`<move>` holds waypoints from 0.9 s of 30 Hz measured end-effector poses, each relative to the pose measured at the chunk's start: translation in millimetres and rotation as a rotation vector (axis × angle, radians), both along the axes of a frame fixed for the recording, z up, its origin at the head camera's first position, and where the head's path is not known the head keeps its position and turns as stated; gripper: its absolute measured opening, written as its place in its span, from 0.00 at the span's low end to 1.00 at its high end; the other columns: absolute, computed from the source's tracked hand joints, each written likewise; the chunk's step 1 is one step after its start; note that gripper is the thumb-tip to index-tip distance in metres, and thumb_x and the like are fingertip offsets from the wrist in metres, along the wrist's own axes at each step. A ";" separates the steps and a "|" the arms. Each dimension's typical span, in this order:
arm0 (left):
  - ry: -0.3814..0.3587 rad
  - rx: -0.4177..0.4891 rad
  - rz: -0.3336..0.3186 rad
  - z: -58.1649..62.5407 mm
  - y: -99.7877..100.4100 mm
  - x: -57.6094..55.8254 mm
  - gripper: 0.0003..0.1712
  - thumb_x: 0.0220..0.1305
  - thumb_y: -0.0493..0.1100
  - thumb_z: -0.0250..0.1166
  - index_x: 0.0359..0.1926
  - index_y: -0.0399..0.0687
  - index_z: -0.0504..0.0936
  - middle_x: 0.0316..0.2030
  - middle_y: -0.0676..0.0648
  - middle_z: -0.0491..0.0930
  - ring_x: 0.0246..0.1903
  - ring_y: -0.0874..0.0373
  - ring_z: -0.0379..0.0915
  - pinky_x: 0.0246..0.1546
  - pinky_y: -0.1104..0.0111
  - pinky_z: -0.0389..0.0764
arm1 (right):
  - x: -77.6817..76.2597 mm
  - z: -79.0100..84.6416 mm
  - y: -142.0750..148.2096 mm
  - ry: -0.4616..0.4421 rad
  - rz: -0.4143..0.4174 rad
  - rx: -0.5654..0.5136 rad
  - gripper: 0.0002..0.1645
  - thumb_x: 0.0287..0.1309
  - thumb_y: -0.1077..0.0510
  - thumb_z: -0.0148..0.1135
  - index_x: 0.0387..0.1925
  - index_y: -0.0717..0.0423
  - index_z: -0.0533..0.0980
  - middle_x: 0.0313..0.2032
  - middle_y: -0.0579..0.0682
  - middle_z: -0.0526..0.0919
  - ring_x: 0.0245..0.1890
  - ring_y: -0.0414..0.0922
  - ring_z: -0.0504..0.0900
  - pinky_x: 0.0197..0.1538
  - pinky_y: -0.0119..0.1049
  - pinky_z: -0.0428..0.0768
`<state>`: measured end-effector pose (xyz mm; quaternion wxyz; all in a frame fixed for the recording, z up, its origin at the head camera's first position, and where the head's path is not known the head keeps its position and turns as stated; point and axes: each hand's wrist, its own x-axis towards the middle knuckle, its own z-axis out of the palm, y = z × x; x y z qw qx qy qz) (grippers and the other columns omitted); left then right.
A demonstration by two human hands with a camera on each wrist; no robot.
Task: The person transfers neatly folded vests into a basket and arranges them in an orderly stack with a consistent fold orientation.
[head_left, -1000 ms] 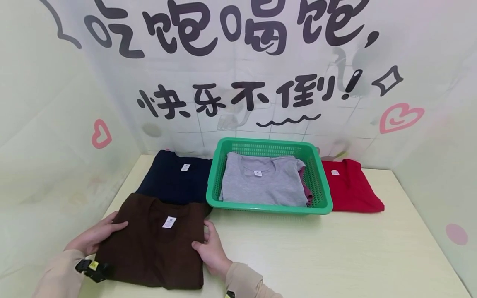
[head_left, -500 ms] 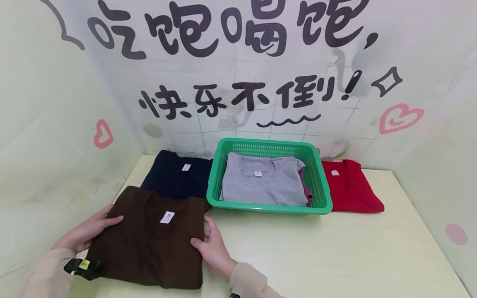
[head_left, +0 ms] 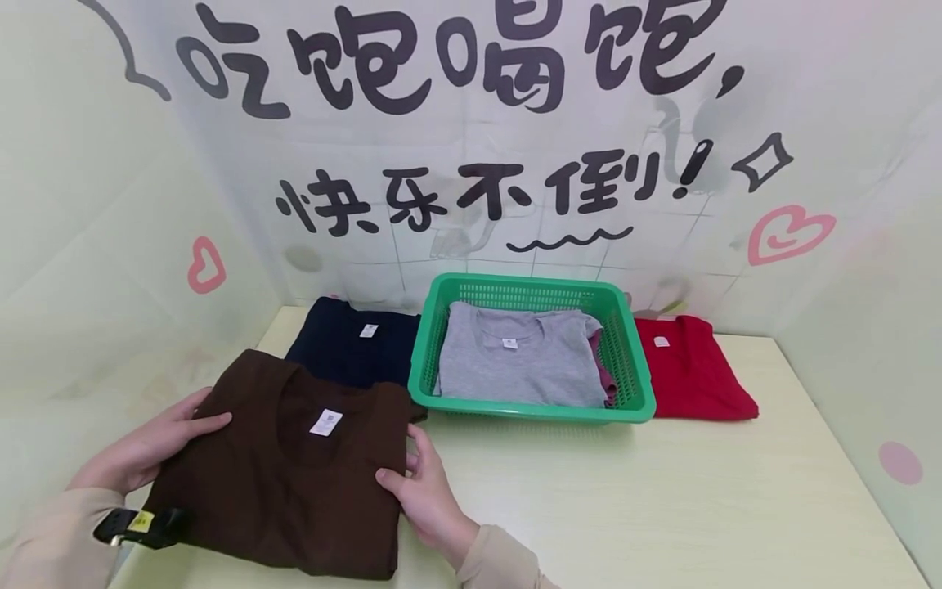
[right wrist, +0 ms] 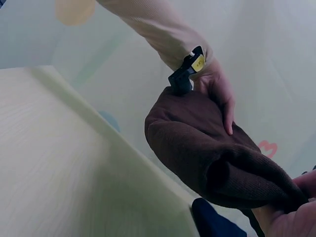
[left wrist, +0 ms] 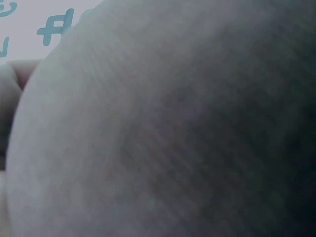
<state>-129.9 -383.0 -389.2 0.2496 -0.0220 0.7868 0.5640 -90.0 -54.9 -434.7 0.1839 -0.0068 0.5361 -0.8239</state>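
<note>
A folded brown T-shirt with a white neck label is held between both hands at the table's front left. My left hand grips its left edge, thumb on top; my right hand pinches the right edge. The right wrist view shows the T-shirt raised off the tabletop, its folded layers sagging, with the left hand on the far side. Fingers under the cloth are mostly hidden. Blurred skin fills nearly all of the left wrist view.
Behind the brown shirt lies a folded navy T-shirt. A green basket holds a folded grey T-shirt above maroon cloth. A folded red T-shirt lies right of the basket on the pale table. Printed sheeting surrounds the table.
My left hand has shifted left, drawing the brown T-shirt's left side outward and upward so it tilts. The right hand stays nearly in place. Basket and other shirts have not moved.
</note>
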 end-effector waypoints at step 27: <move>0.154 0.037 0.031 42.1 74.7 -34.0 0.21 0.67 0.48 0.51 0.58 0.54 0.58 0.43 0.61 0.71 0.39 0.65 0.74 0.40 0.70 0.76 | -43.1 45.7 70.9 0.016 -0.061 -0.031 0.34 0.53 0.71 0.50 0.63 0.60 0.56 0.34 0.48 0.78 0.28 0.38 0.80 0.33 0.32 0.77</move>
